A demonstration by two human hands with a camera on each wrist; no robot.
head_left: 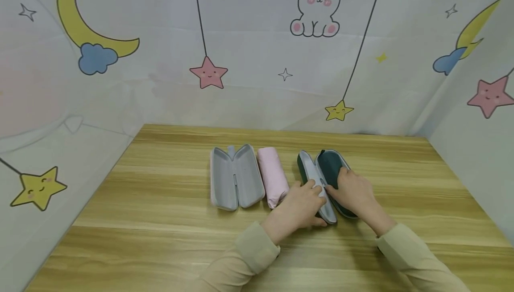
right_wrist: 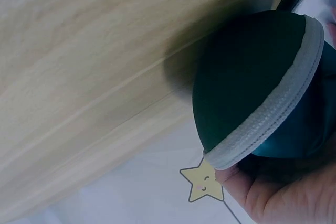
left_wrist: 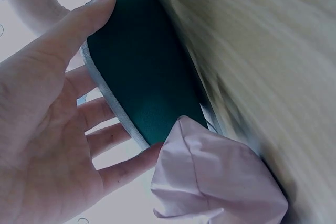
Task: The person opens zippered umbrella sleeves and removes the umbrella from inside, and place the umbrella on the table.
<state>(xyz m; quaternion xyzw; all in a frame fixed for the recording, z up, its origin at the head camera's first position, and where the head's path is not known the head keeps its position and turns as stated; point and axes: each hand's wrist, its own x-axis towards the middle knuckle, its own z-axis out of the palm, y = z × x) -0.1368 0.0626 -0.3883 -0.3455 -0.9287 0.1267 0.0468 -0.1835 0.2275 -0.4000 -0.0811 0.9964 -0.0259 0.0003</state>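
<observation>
An open dark green case [head_left: 330,214] with a grey rim and pale lining lies right of centre. A dark green cloth-like bundle [head_left: 330,162] fills its right half. My left hand [head_left: 299,202] holds the left half, its thumb at the near end and its fingers reaching over the rim; the shell's outside [left_wrist: 142,61] shows in the left wrist view. Around the right half, my right hand [head_left: 355,191] curls over the bundle and rim, with the thumb near the middle seam. In the right wrist view, a finger meets the grey rim [right_wrist: 273,114]; the other fingertips are hidden.
A pink wrapped bundle [head_left: 273,171] lies just left of my left hand. Beside it stands another open case [head_left: 221,180] with grey lining and a pale pink outside. A printed cloth [head_left: 257,100] borders the wooden table [head_left: 160,238] at the back and sides.
</observation>
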